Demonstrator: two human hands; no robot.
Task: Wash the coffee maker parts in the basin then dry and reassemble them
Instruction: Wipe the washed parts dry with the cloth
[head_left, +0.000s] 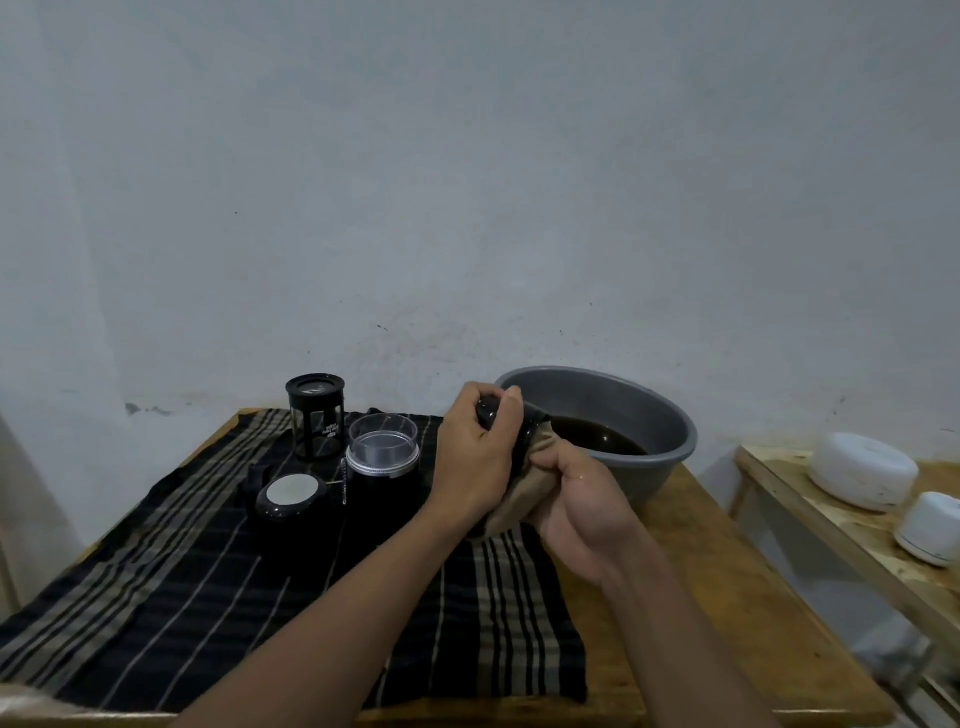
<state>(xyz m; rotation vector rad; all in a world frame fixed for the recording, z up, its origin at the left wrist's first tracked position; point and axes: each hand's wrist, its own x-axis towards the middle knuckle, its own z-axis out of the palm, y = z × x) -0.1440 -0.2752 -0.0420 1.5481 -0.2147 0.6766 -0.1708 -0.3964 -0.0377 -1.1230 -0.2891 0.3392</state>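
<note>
Just beside the gray basin (649, 410), the fingers of the left hand (475, 457) curl round a black coffee maker part (488, 413), and the fingers of the right hand (582, 499) squeeze a tan cloth (524, 488) against it.

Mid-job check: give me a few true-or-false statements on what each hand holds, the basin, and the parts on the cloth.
1. The left hand grips a black part. True.
2. The right hand is empty. False: it holds a tan cloth.
3. The basin holds clear water. False: the liquid is dark brown.
4. The glass beaker stands upright on the striped cloth. True.
</note>
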